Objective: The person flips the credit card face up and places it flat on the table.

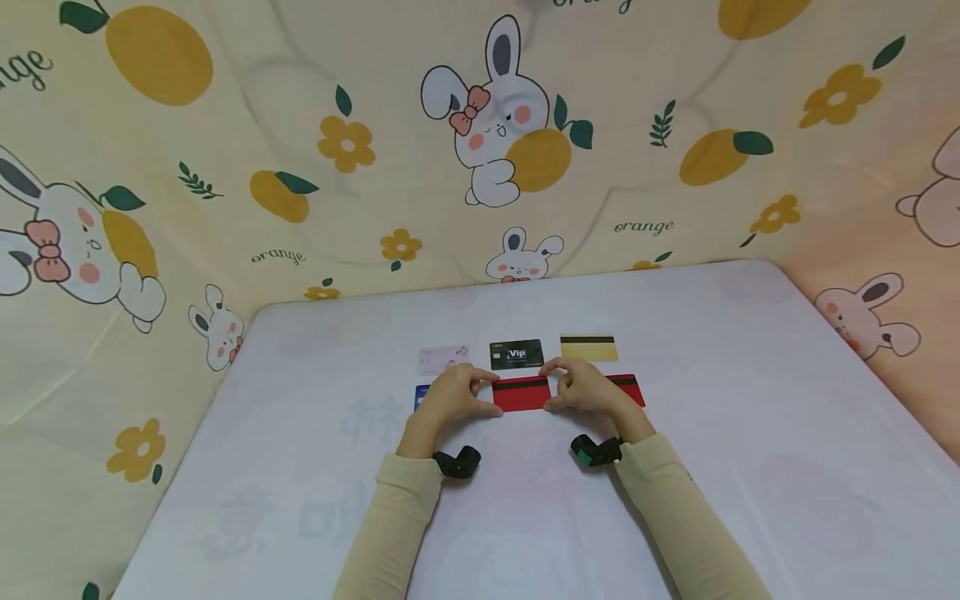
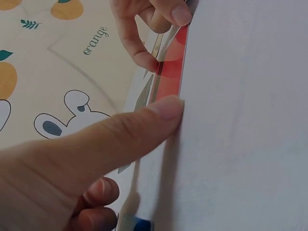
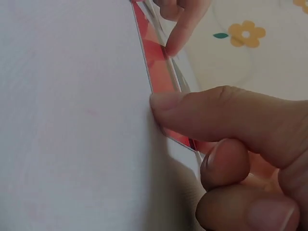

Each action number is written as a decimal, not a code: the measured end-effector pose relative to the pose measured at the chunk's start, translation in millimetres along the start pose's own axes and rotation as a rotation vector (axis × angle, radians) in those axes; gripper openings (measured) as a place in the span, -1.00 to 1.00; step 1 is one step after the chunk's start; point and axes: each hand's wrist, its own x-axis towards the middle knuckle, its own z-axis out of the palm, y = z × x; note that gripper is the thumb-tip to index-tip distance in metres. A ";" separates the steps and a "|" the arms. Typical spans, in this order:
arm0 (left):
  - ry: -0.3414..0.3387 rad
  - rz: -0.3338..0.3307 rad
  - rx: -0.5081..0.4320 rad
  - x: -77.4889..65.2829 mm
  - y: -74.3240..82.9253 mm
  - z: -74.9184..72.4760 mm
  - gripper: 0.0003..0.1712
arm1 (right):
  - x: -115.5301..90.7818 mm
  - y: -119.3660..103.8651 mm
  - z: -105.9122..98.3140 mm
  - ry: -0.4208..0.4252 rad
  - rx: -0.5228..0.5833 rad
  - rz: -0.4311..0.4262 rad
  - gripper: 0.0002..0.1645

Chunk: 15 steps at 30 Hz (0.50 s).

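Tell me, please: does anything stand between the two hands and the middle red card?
Nothing visible does: the left hand and the right hand hold the middle red card at its two short ends. The black Vip card lies beyond its far edge.

The person wears a long-sleeved top in pale beige, its left sleeve point(image 1: 390, 529) and right sleeve point(image 1: 690, 525) plain, softly creased and fairly close-fitting, each ending in a straight cuff at the wrist. Just beyond the cuffs sit a left wrist camera point(image 1: 459, 462) and a right wrist camera point(image 1: 595, 451), both small, black and rounded; the right one shows a green patch. The left hand point(image 1: 453, 393) and right hand point(image 1: 588, 388) are bare, with short nails.
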 end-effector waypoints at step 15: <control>-0.004 0.047 -0.069 -1.5 1.3 -1.8 -0.31 | 0.3 1.4 -0.4 -0.036 0.048 -0.016 -0.37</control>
